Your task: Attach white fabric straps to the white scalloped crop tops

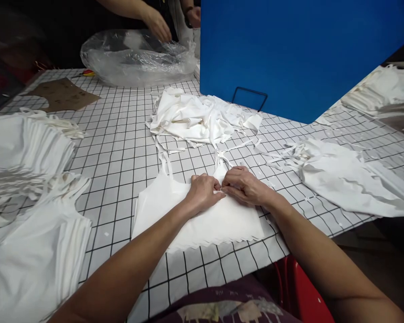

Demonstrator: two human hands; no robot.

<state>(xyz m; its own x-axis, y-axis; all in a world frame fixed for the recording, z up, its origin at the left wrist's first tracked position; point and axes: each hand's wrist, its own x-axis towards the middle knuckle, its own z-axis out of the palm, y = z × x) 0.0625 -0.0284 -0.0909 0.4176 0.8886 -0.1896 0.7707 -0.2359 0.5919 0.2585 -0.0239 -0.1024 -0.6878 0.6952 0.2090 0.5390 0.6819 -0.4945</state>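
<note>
A white top [215, 226] lies flat on the near part of the table, on a white cloth with black squares [111, 188]. Its wavy edge is at six o'clock, and its thin straps point to eleven and twelve o'clock.

Two bare hands are on it. The left hand [204, 193] comes in from seven o'clock, and its thumb and fingers pinch the upper edge of the top. The right hand [244, 185] comes in from four o'clock. Its fingers are curled, and they pinch the same edge. The tips of both hands are very near each other, with a tiny bit of white between them. I cannot tell what that bit is.

Going around from the top, a messy white heap [195, 116] sits at twelve o'clock. A big blue board [289, 54] is at one o'clock, with a black wire loop [252, 93] by its low edge. More white cloth [340, 175] lies between two and three. A red chair [303, 287] peeks out at four. Neat white piles [27, 264] are around nine. Brown paper [65, 94] lies between ten and eleven. At eleven is a clear plastic bag [121, 60]. Another person's hand [158, 24] is right by it; I cannot tell if it touches.
</note>
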